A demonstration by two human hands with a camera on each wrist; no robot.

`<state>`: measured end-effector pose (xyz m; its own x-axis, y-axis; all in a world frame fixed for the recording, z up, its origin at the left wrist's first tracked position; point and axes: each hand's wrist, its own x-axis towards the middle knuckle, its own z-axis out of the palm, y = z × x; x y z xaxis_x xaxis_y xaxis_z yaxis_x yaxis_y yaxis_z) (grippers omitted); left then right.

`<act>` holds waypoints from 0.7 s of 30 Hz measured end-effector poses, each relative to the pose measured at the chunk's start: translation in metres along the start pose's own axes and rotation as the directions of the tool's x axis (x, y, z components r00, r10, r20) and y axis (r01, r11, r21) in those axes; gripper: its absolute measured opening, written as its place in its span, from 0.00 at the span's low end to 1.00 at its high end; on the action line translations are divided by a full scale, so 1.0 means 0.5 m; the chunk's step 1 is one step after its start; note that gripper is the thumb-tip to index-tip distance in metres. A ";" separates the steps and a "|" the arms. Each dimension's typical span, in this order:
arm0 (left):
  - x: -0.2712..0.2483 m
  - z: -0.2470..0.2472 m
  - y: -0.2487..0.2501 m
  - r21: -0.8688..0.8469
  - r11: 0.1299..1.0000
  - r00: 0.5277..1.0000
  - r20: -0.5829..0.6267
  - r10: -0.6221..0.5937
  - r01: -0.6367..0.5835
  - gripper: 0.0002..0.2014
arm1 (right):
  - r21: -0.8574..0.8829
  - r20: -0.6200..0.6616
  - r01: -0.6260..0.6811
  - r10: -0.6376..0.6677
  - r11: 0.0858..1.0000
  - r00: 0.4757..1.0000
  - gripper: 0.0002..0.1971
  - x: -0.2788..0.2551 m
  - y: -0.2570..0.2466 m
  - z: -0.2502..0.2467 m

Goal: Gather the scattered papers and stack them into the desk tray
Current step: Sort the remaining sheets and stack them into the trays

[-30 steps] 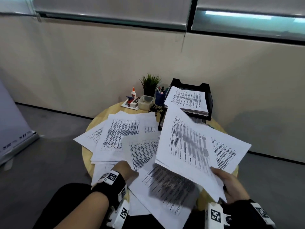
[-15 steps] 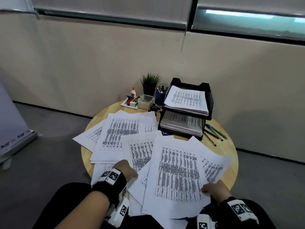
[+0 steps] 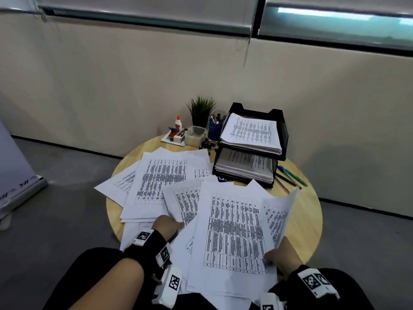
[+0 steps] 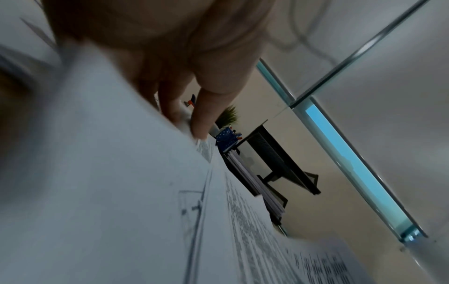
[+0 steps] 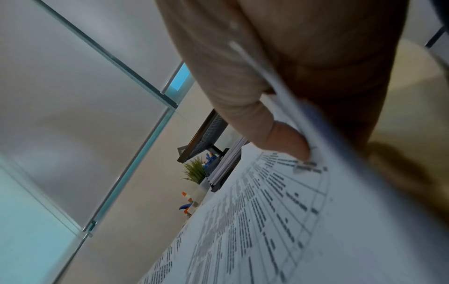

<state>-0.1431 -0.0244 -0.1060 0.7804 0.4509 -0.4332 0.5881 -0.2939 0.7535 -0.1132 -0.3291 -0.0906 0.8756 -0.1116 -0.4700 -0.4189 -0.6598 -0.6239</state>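
Observation:
Printed white papers [image 3: 161,175] lie scattered and overlapping across a round wooden table [image 3: 308,215]. A black two-tier desk tray [image 3: 282,130] stands at the back right, with paper stacks in both tiers. My right hand [image 3: 282,253] pinches a bundle of sheets [image 3: 232,231] at its near right corner. In the right wrist view the thumb [image 5: 279,138] lies on top of the sheets [image 5: 267,221]. One sheet [image 3: 283,211] curls upward beside that hand. My left hand [image 3: 167,223] rests on the papers at the near left, fingertips [image 4: 201,115] pressing down on them.
Behind the papers stand a small plant [image 3: 201,108], a glue bottle [image 3: 178,123], a clear plastic box [image 3: 195,135] and a blue pen cup [image 3: 214,128]. Pens [image 3: 290,177] lie to the right of the tray. Grey floor surrounds the table.
My right hand brought the lifted bundle down and toward me onto the near papers, uncovering the tray's lower tier. A right-hand sheet now curls up. The left hand has hardly moved.

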 end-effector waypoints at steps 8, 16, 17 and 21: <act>0.003 -0.001 -0.023 -0.134 0.980 0.988 0.032 0.150 -0.145 0.11 | 0.212 -0.042 0.206 -0.201 0.955 0.979 0.27 0.026 0.010 -0.015; 0.004 0.005 -0.029 -0.510 0.860 0.994 0.087 0.067 -0.014 0.08 | 0.070 -0.036 0.117 -0.115 0.991 0.993 0.35 0.065 0.019 -0.014; 0.000 0.009 -0.028 -0.537 0.843 0.991 0.110 0.074 -0.004 0.09 | 0.045 -0.039 0.113 -0.111 0.993 0.993 0.30 0.066 0.019 -0.010; -0.010 0.025 -0.031 -0.534 0.845 0.968 0.196 0.154 -0.027 0.22 | 0.079 0.034 0.169 -0.172 0.982 0.985 0.20 0.047 0.006 0.013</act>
<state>-0.1533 -0.0326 -0.1220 0.8882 0.2264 -0.3999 0.3625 0.1897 0.9125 -0.0954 -0.3287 -0.1077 0.9260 0.0284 -0.3765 -0.2829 -0.6082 -0.7416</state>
